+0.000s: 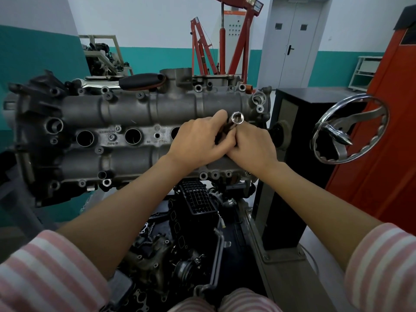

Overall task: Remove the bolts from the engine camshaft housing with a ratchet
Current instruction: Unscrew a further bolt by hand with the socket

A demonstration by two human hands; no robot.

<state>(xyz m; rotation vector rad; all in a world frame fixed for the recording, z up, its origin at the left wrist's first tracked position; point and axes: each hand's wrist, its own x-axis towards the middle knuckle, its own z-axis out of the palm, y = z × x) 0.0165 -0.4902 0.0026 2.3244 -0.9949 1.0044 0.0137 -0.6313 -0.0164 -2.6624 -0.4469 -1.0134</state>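
Head view: left hand (199,140) and right hand (252,144) both pinch the ratchet (236,119) at centre, socket up toward twelve o'clock, over the housing (126,109). Steel looks stiff, slick; grip the handle.

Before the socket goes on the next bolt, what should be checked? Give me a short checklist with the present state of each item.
1. Tool held: ok. The left hand and right hand both grip it.
2. Socket fitted on the tool: ok, its open end faces the camera.
3. Socket seated on a bolt: not ok, it is lifted off the housing.
4. Socket empty: cannot tell, the inside is too small to read.
5. Bolts left: ok, at least one sits between the round holes.
6. Ratchet direction: cannot tell, the hands hide the head.
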